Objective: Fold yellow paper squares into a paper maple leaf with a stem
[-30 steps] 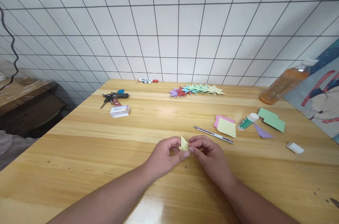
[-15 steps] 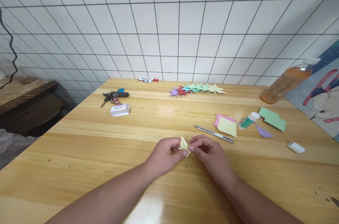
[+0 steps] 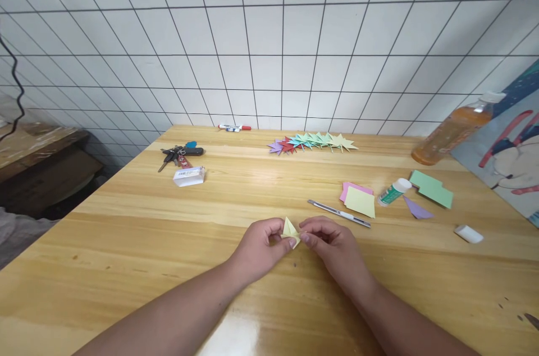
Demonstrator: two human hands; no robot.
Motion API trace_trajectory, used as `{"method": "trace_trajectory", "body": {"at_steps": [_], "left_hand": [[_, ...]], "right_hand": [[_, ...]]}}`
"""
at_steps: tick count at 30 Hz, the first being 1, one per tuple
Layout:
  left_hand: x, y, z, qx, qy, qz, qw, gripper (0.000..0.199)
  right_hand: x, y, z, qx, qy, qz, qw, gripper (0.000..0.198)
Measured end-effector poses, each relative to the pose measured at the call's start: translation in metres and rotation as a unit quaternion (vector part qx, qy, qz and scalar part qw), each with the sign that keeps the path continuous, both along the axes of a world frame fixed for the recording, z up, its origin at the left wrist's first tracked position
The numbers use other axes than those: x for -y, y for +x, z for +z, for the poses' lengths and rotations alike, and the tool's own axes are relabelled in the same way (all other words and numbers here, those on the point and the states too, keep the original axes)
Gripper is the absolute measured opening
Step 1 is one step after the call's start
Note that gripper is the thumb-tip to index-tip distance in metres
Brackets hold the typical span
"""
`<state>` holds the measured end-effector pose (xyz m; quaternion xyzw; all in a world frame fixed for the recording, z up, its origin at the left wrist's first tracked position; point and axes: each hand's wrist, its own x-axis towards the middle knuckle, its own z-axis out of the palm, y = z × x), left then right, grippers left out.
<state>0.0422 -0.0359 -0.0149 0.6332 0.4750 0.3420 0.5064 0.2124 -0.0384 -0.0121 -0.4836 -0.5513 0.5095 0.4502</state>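
Observation:
A small pale-yellow folded paper piece [image 3: 289,228] is held above the wooden table, with one pointed flap standing up. My left hand [image 3: 263,243] pinches its left side between thumb and fingers. From the other side, my right hand [image 3: 330,238] grips the right tip with thumb and forefinger. Just beyond my right hand lies a slim utility knife [image 3: 339,213]. Yellow paper squares [image 3: 360,202] rest partly over pink ones [image 3: 345,190] behind the knife.
Toward the wall sits a row of folded paper stars [image 3: 311,141]. To the right are a glue stick [image 3: 394,192], green paper [image 3: 433,190], a purple triangle [image 3: 418,208], an eraser [image 3: 469,234] and a bottle [image 3: 452,131]. Leftward lie keys [image 3: 181,154], a small box [image 3: 189,176] and markers [image 3: 234,128].
The right fingers have closed in on the paper's right tip, and the upright flap leans slightly further left. The whole view has shifted a little; the other objects stay put.

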Motion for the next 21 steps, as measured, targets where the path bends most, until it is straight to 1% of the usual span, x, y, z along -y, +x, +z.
{"method": "trace_trajectory", "body": {"at_steps": [3, 7, 12, 16, 19, 21], "left_hand": [[0.0002, -0.0005, 0.0020, 0.002, 0.003, -0.002, 1.000, 0.019], [0.0020, -0.0004, 0.0038, 0.011, 0.006, 0.007, 1.000, 0.023], [0.0029, 0.0015, 0.0025, 0.027, -0.022, 0.008, 0.999, 0.027], [0.0017, 0.0007, 0.0021, 0.041, -0.030, -0.006, 0.999, 0.025], [0.0004, -0.0002, 0.0018, 0.030, -0.037, -0.002, 0.999, 0.025], [-0.0004, 0.0001, 0.0017, 0.031, -0.038, 0.000, 0.999, 0.022]], "right_hand": [[-0.0007, -0.0003, 0.0007, -0.018, 0.006, -0.001, 1.000, 0.009], [-0.0006, -0.0019, 0.0005, -0.034, 0.001, 0.002, 0.999, 0.012], [0.0018, -0.0024, 0.0007, -0.036, 0.009, 0.021, 0.999, 0.016], [0.0021, -0.0019, 0.0017, 0.023, 0.004, 0.028, 0.999, 0.020], [0.0009, -0.0019, 0.0006, 0.076, -0.011, 0.022, 0.997, 0.022], [0.0000, -0.0019, -0.0005, 0.083, -0.013, 0.018, 0.996, 0.024]]}}
